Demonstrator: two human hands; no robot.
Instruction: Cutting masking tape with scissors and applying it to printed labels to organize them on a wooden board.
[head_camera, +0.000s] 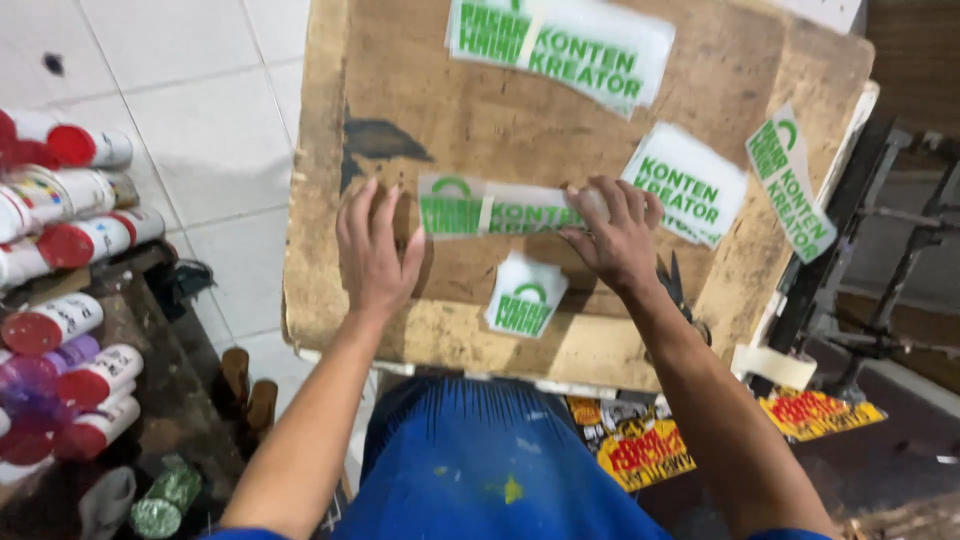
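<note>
Pressing sticker strip (505, 210) onto wooden board (560, 120) | left hand (372, 250) spread flat beside its end | right hand (618, 235) fingertips pinning opposite end | thin, floppy: hold edges

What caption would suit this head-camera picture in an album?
Both hands, left and right, press a green-printed sticker strip flat on a worn wooden board.
</note>
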